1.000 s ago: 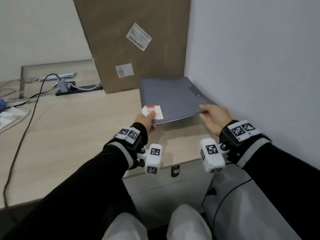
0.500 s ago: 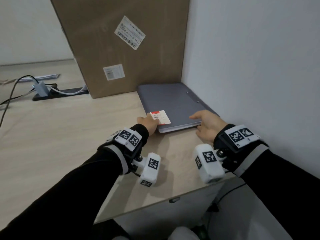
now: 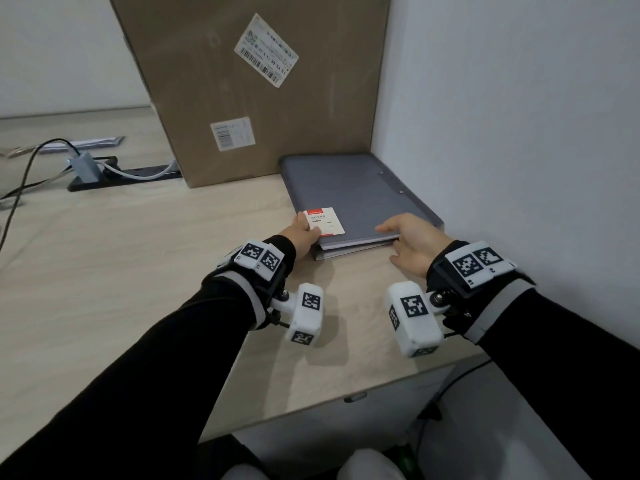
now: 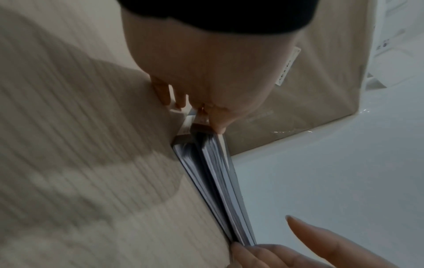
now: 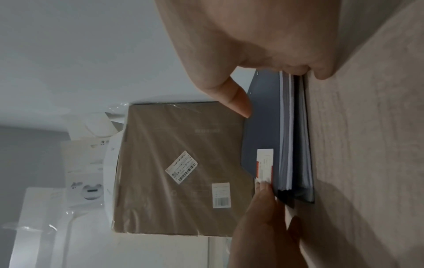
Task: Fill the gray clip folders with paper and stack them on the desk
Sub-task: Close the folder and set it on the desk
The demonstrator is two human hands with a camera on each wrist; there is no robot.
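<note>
Two flat gray plastic clip folders (image 3: 353, 192) lie stacked in the far right corner of a pale wood-grain laminate desk (image 3: 138, 258), the right edge of the stack just beside a plain white wall (image 3: 502, 133). White paper edges show between the covers in both wrist views. A small white label with a red stripe (image 3: 323, 221) sits on the near left corner of the top cover.

Left hand (image 3: 301, 235): at the near left corner of the stack, thumb on the label, fingers curled under the corner of the top folder, pinching it. Right hand (image 3: 414, 242): at the near right edge, thumb lifted just above the cover and apart from it, fingers tucked against the paper edges at desk level; whether they actually grip cannot be told.

Surface and room: a large brown cardboard box wrapped in clear film (image 3: 256, 81) stands upright behind the folders, touching or nearly touching the stack's far edge, with two white barcode stickers on its face. Left of the box, a black power strip (image 3: 121, 174) lies on the desk with a gray adapter (image 3: 83, 166) and cables plugged in. The desk's front edge overhangs a white drawer unit (image 3: 346, 427).
</note>
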